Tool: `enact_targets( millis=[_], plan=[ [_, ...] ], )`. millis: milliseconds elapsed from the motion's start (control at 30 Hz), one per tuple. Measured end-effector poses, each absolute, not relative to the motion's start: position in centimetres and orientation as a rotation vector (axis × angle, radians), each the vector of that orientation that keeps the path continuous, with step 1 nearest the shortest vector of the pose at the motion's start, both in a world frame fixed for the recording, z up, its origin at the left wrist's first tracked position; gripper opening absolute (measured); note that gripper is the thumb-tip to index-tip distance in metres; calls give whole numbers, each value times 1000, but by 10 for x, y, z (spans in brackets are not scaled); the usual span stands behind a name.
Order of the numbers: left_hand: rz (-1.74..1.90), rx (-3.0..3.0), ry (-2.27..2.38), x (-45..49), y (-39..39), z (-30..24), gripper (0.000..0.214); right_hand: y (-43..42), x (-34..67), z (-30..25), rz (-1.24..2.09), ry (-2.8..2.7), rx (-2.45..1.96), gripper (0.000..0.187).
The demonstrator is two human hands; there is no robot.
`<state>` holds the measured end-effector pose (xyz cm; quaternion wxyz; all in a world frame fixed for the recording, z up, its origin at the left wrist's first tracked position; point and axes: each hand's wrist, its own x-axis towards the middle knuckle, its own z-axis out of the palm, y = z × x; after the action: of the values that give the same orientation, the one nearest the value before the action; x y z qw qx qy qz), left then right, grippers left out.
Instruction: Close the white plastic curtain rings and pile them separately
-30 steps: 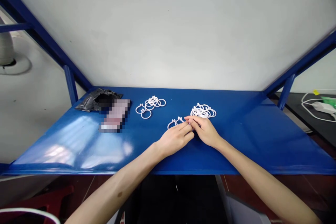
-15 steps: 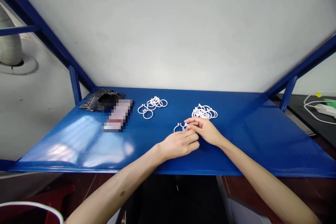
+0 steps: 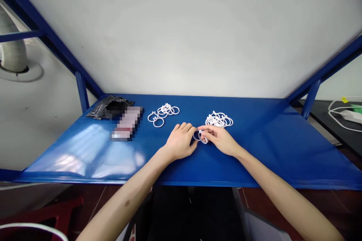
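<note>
My left hand [image 3: 181, 141] is low over the table, its thumb and index finger closing on the left edge of a white curtain ring [image 3: 195, 136]. Facing it, my right hand [image 3: 222, 139] pinches another white ring [image 3: 205, 140] between thumb and fingers. These two rings meet or overlap between my hands; whether they are linked I cannot tell. Just behind my right hand lies a heap of white ball-ended curtain rings [image 3: 226, 120]. A second, looser group of such rings [image 3: 158, 122] rests farther left.
On the blue table [image 3: 249, 173], a crumpled black plastic bag [image 3: 97, 110] and a blurred-out flat object [image 3: 127, 124] lie at the left. A pale wall [image 3: 183, 45] rises behind, with blue frame bars [image 3: 311, 98] at both sides. White cables [image 3: 339, 120] sit on a dark surface at right.
My left hand has shifted left and turned, uncovering the rings between the hands. My right hand stays in nearly the same place, pinching a ring.
</note>
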<state>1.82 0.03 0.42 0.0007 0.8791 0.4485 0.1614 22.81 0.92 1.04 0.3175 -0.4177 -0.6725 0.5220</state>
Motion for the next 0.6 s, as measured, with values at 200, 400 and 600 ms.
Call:
enact_targets(
  millis=[200,400,600],
  plan=[
    [483,2745,1402,17,5,-1,8,9,230,11,1350,-1766,-1106,38],
    [577,2906,1247,12,11,-5,20,8,231,12,1354,-1761,-1084,37],
    [913,2985,1169,13,10,1,20,8,229,11,1299,-1773,-1081,38]
  ],
)
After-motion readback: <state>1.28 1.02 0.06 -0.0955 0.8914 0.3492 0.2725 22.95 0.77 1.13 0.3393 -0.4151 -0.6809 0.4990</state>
